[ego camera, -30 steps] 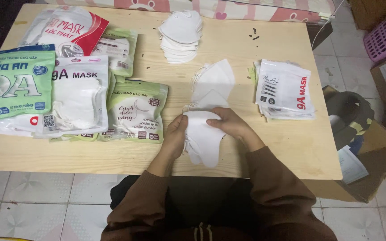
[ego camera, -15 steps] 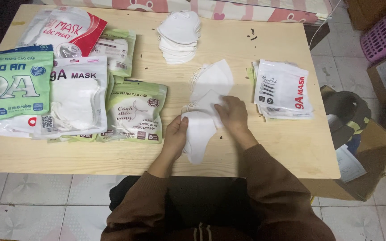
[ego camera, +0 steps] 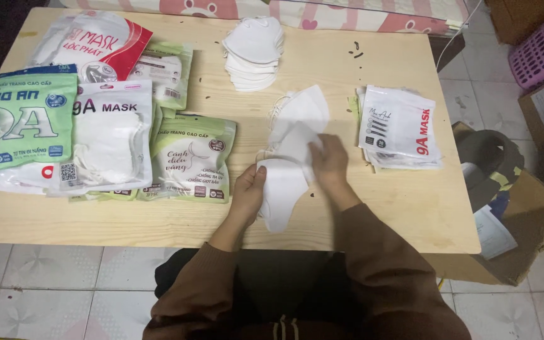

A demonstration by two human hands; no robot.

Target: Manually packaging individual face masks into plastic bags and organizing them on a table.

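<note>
My left hand grips the left edge of a folded white face mask lying near the front of the wooden table. Just behind it, my right hand pinches a second white mask that fans out toward the table's middle. Both masks overlap between my hands. A stack of more white masks sits at the back centre.
Several mask packets in green, white and red cover the table's left side. A pile of white packets lies at the right. A cardboard box with a dark bag stands on the floor to the right, a purple basket beyond.
My right hand has moved up and to the right, from the near mask to the one behind it. The left hand stays on the near mask.
</note>
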